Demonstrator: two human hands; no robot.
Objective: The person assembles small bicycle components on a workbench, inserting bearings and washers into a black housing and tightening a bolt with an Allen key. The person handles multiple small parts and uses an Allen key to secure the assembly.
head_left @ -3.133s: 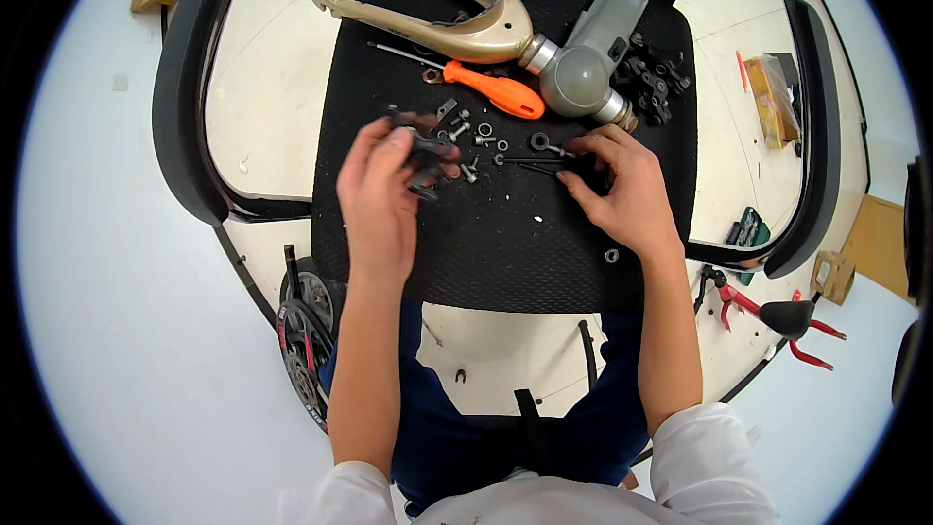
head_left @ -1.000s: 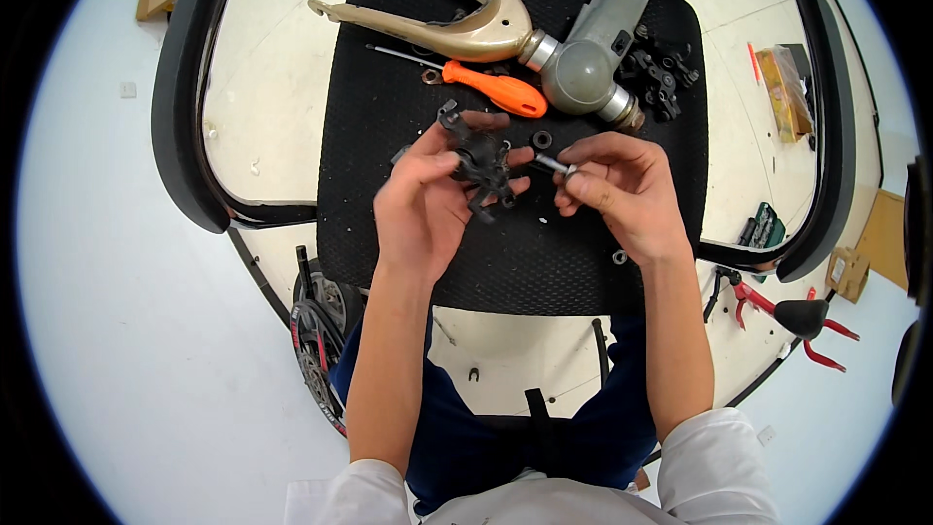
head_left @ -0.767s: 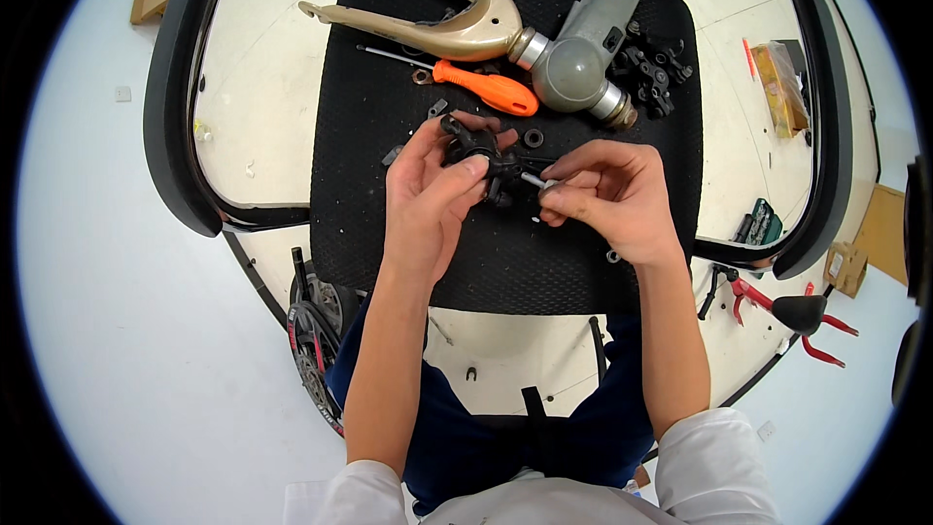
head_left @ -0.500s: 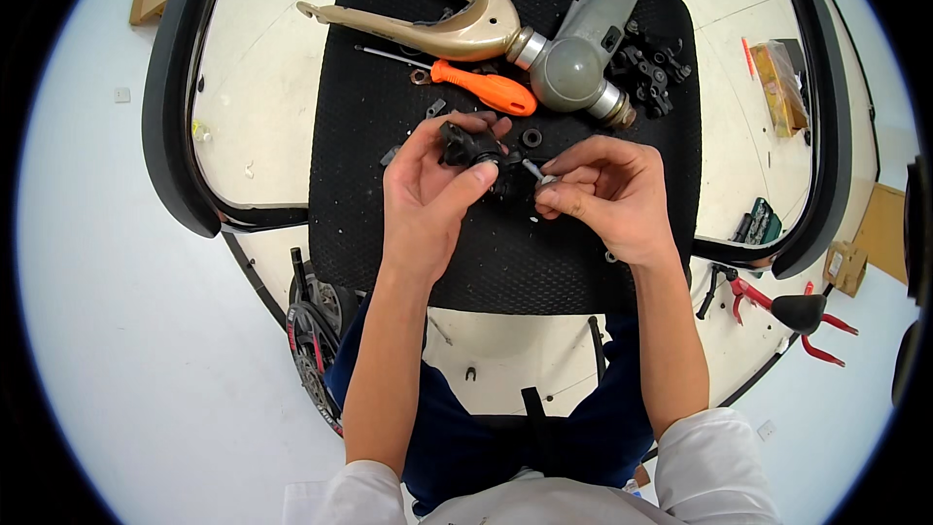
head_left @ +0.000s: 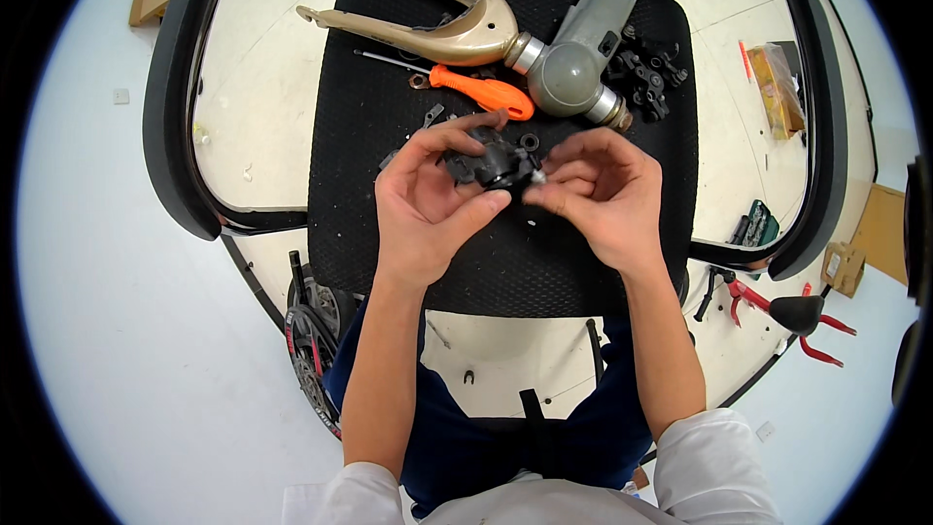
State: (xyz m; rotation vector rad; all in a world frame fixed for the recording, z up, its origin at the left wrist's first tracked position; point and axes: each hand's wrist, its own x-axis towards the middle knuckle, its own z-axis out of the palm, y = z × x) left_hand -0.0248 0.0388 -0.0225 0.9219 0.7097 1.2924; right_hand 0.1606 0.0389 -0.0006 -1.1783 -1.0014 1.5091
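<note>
Between the fingers and thumb of my left hand (head_left: 428, 185) is a small black mechanical part (head_left: 496, 165), held above the black mesh chair seat (head_left: 505, 282). My right hand (head_left: 607, 190) pinches a short silver bolt (head_left: 537, 177) at the right side of that part; motion blurs the spot, and how far the bolt sits inside cannot be made out. Just beyond the fingers a dark ring nut (head_left: 529, 142) lies on the seat. An orange-handled screwdriver (head_left: 481, 92) lies farther back, near a brown hex nut (head_left: 419, 82).
A beige fork (head_left: 428, 34) joined to a grey metal joint and tube (head_left: 573, 78) fills the seat's far side. Several black parts (head_left: 649, 78) are piled to its right. Armrests (head_left: 180, 87) flank the seat. A red-framed item with a black seat (head_left: 797, 313) stands on the floor at right.
My right hand has brought the bolt leftward against the black part. My left hand has turned the part slightly, and its fingers have shifted around it.
</note>
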